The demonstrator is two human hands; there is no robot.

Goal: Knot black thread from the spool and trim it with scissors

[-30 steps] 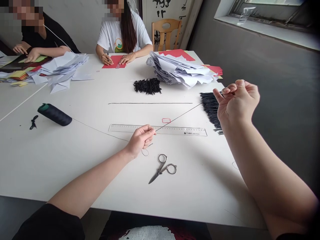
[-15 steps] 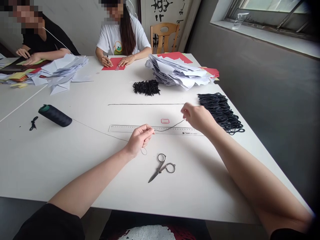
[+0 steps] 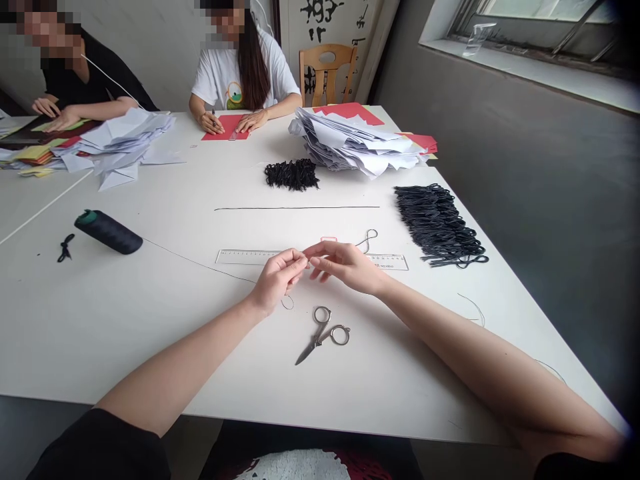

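Note:
My left hand (image 3: 280, 279) is closed, its thumb and forefinger pinching a thin black cord. The thumb and fingertips of my right hand (image 3: 347, 265) meet at the same spot and close on the cord, while its other fingers hang loosely. Past my right knuckles, the cord's looped far end (image 3: 369, 240) lies on the table. From a dark spool (image 3: 109, 232) lying on its side, a fine thread (image 3: 200, 259) runs to my left hand. Under both hands is a clear ruler (image 3: 240, 257), partly covered. Scissors (image 3: 319, 339) lie spread nearer me.
A straight black cord (image 3: 300, 208) lies beyond the ruler. Looped cords (image 3: 435, 223) are piled at right, a smaller black bundle (image 3: 291, 175) farther back. Paper stacks (image 3: 350, 143) stand behind. Across the white table (image 3: 225, 373), one person (image 3: 250, 67) holds a pen over red paper; another sits left.
My right hand has come down and left to my left fingertips, leaving the cord's far end lying looped on the table. My left hand has stayed in place.

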